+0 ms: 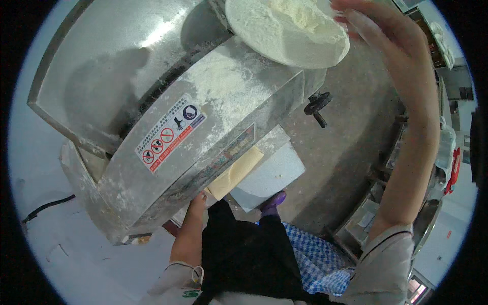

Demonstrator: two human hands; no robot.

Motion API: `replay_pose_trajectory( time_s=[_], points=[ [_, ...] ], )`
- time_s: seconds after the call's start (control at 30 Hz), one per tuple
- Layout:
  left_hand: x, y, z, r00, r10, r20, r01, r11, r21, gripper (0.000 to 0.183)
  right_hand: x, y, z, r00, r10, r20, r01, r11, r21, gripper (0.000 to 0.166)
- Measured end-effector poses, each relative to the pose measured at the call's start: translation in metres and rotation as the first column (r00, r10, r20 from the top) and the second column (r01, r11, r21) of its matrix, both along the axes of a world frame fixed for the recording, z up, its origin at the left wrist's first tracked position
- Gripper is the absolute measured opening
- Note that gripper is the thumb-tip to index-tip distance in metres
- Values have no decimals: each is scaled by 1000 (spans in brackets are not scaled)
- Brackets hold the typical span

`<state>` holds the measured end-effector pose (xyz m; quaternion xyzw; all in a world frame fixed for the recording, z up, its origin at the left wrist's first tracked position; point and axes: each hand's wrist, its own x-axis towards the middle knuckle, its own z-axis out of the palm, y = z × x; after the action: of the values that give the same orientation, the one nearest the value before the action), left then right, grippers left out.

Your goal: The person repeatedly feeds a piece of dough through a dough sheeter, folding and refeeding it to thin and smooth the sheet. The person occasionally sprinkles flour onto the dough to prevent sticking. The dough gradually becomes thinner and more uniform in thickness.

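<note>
A metal dough sheeter (pixel 164 126), dusted with flour and bearing a warning sticker, fills the view's left and middle. On its upper end rests a round white basin (pixel 309 57) of flour (pixel 301 19). Beside the basin's right rim is my right hand (pixel 362 23), raised, fingers apart, slightly blurred; no held thing shows in it. A pale yellow sheet of dough (pixel 236 171) hangs out below the machine's front edge. At the near end of this dough, low by the machine, is my left hand (pixel 200 200); its fingers are mostly hidden, and its grip is unclear.
A black hand crank (pixel 318 105) juts from the machine's right side. Beneath the dough, a white board (pixel 270 175) lies low near my purple shoe (pixel 276 199). Blue-and-white checked cloth (pixel 320 251) lies behind my legs. Metal racks (pixel 366 213) stand at right; a black cable (pixel 49 207) runs at left.
</note>
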<state>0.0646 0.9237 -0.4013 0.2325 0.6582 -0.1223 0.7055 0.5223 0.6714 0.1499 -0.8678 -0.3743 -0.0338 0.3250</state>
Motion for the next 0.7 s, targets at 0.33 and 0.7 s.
replay_pose_trajectory(
  time_s=[0.33, 0.7],
  points=[
    [25, -28, 27, 993, -41, -107, 61, 981, 185, 41, 66, 56, -40, 957, -250, -149, 58, 668, -742, 36],
    [-2, -47, 47, 979, 151, 138, -156, 988, 22, 48, -65, -88, -107, 621, -57, -782, 379, 895, 236, 27]
  ],
)
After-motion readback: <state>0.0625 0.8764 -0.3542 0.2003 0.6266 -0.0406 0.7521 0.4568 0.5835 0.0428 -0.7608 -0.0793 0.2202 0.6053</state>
